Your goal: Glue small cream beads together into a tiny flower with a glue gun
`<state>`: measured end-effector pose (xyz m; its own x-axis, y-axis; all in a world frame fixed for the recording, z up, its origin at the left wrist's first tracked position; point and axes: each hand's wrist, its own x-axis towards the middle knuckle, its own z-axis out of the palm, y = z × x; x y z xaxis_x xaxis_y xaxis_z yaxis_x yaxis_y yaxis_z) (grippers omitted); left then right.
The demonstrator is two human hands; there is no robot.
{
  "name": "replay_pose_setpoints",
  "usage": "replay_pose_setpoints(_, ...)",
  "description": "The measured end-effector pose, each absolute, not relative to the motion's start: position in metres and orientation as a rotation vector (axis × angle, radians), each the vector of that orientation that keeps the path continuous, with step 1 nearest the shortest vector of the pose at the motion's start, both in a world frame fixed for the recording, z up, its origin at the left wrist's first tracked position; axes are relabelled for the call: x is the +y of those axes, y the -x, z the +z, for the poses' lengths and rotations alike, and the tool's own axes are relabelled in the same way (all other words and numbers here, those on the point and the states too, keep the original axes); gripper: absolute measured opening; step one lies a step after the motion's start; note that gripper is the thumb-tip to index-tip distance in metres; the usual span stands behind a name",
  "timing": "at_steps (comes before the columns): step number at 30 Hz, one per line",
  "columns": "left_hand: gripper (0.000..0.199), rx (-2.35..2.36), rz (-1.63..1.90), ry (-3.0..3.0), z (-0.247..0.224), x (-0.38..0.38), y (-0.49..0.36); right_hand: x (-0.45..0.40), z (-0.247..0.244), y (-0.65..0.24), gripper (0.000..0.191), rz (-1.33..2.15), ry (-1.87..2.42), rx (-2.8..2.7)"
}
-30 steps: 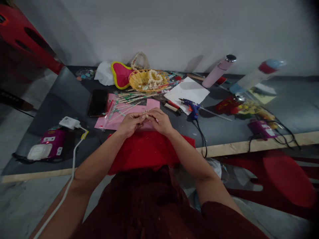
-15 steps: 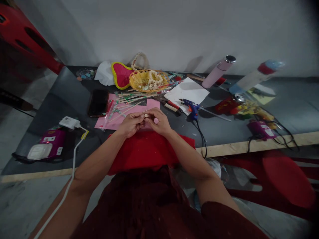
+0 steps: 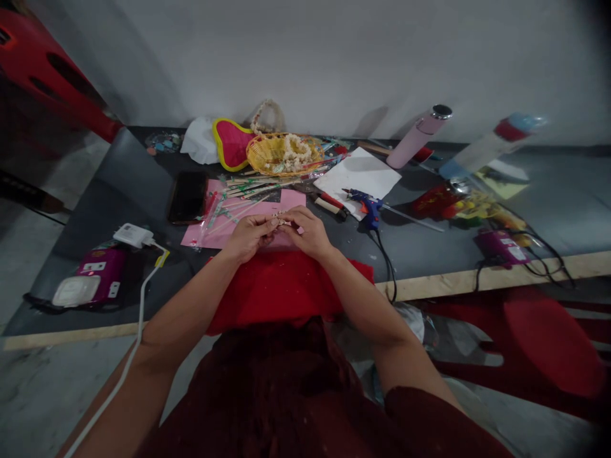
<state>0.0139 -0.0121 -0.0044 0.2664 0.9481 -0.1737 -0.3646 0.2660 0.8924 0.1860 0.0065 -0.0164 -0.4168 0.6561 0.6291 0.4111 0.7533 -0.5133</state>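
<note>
Both hands meet over the front edge of the table. Between their fingertips is a small string of pale beads (image 3: 280, 220), mostly hidden by the fingers. My left hand (image 3: 252, 238) pinches its left side with thumb and forefinger. My right hand (image 3: 309, 233) has its fingers curled round the other side. Under and behind them lie pink paper sheets (image 3: 224, 237) with thin sticks (image 3: 245, 210) wrapped in green-patterned strips. A red cloth (image 3: 281, 286) covers the lap just below the hands.
A yellow basket (image 3: 258, 159) with pale beaded strands stands behind. To the right are a blue glue gun (image 3: 371, 213), white paper (image 3: 377, 175), pliers (image 3: 329, 205), a pink flask (image 3: 417, 137) and a can (image 3: 436, 197). At left are a phone (image 3: 188, 197) and a purple power block (image 3: 102, 270).
The fingers have shifted slightly round the bead string, and more of it shows between them. Everything else has stayed in place.
</note>
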Motion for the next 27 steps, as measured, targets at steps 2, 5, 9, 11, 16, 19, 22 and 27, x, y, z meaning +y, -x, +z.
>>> replay_pose_setpoints(2, 0.024, 0.852, 1.047, -0.853, -0.0041, -0.0124, -0.0144, 0.0065, -0.0166, -0.1855, 0.019, 0.363, 0.781, -2.050)
replay_pose_setpoints(5, 0.025, 0.884, 1.047, -0.890, -0.0054, -0.0124, -0.0137, 0.0053, -0.0162, -0.1839, 0.019, 0.372, 0.760, -2.041)
replay_pose_setpoints(9, 0.025, 0.941, 1.069, -0.960, -0.0080, -0.0121, -0.0121, 0.0031, -0.0151, -0.1820, 0.019, 0.349, 0.747, -2.050)
replay_pose_setpoints(11, 0.024, 0.941, 1.077, -0.960, -0.0081, -0.0121, -0.0122, 0.0029, -0.0149, -0.1816, 0.018, 0.352, 0.746, -2.051)
replay_pose_setpoints(16, 0.025, 0.850, 1.075, -0.886, -0.0054, -0.0125, -0.0144, 0.0043, -0.0166, -0.1807, 0.021, 0.426, 0.801, -2.015)
replay_pose_setpoints(19, 0.026, 0.826, 1.070, -0.878, -0.0041, -0.0129, -0.0150, 0.0041, -0.0176, -0.1806, 0.023, 0.474, 0.855, -2.001)
replay_pose_setpoints(22, 0.026, 0.858, 1.067, -0.850, -0.0034, -0.0127, -0.0151, 0.0036, -0.0176, -0.1814, 0.019, 0.499, 0.868, -1.996)
replay_pose_setpoints(27, 0.027, 0.904, 1.162, -0.768, -0.0006, -0.0108, -0.0153, 0.0069, -0.0177, -0.1836, 0.020, 0.486, 0.940, -1.928)
